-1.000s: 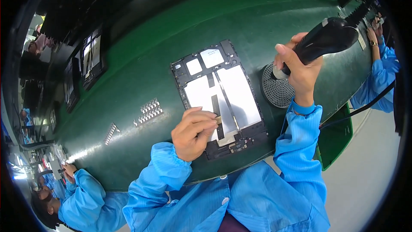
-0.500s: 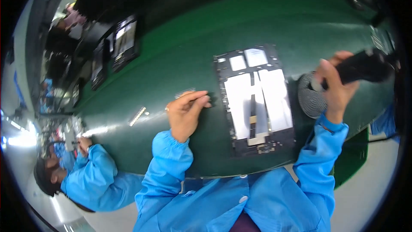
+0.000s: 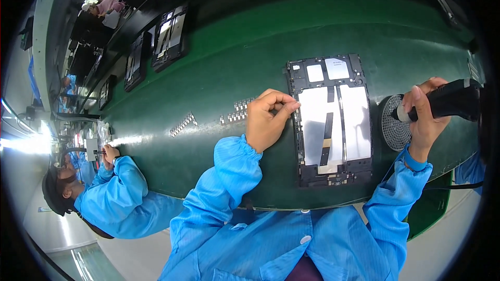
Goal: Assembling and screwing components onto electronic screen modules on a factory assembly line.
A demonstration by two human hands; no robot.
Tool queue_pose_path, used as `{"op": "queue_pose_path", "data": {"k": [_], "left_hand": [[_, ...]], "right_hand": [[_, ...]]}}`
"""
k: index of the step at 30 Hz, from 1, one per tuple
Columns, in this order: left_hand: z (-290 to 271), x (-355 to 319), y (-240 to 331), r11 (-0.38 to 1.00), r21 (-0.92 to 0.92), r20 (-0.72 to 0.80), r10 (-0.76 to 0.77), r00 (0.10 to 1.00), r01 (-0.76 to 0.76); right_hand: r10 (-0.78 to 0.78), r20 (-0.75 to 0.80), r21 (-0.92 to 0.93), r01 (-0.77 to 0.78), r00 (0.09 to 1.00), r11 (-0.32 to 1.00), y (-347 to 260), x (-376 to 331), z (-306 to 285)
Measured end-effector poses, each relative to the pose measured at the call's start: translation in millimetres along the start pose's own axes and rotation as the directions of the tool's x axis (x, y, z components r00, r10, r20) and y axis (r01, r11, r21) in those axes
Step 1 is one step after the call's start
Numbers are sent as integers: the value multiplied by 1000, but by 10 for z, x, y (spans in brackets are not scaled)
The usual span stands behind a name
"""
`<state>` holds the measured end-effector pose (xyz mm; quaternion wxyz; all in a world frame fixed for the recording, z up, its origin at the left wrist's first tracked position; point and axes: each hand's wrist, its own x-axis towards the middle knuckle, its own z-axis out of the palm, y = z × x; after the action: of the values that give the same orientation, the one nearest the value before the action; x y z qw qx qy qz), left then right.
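An opened tablet (image 3: 308, 169) lies upright before me, its black frame around large silver-white panels and a dark ribbon cable. At its upper left edge is my left hand (image 3: 269, 117), thumb and forefinger pinched together; whatever is between them is too small to make out. My right hand (image 3: 428, 127) is wrapped around a black electric screwdriver (image 3: 454, 101), held nearly sideways. The screwdriver's pale front end is over a round grey dish (image 3: 391, 134) with a grid of small holes, just right of the tablet. Whether the tip touches the dish, I cannot tell.
Strips of small parts (image 3: 183, 124) lie left of my left hand, with another group (image 3: 234, 113) partly behind it. More opened tablets (image 3: 170, 36) stand on the rack at the far left. A co-worker in a blue smock (image 3: 117, 192) sits at the left of the green table (image 3: 219, 39).
My left hand has moved right, from beside the tablet to its left edge, fingers still pinched. The right hand keeps the screwdriver at the dish. The whole view has shifted slightly.
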<state>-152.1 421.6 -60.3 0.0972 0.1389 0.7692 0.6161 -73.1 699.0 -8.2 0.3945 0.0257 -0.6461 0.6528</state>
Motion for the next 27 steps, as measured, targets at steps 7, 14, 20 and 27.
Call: {"op": "queue_pose_path", "data": {"k": [7, 14, 20, 27], "left_hand": [[62, -91, 154, 920, 318, -39, 253, 967, -228], [-75, -259, 136, 648, 558, 233, 476, 848, -518], [-115, -206, 110, 571, 611, 295, 477, 828, -548], [-65, -244, 5, 528, 624, 239, 573, 784, -576]], "right_hand": [[-16, 4, -19, 16, 1000, 1000, -7, 2, -37], [3, 5, 86, -3, 1000, 996, -156, -35, 146], [51, 277, 234, -119, 960, 965, -201, 63, 971], [97, 350, 214, -180, 932, 960, 86, 77, 1704]]}}
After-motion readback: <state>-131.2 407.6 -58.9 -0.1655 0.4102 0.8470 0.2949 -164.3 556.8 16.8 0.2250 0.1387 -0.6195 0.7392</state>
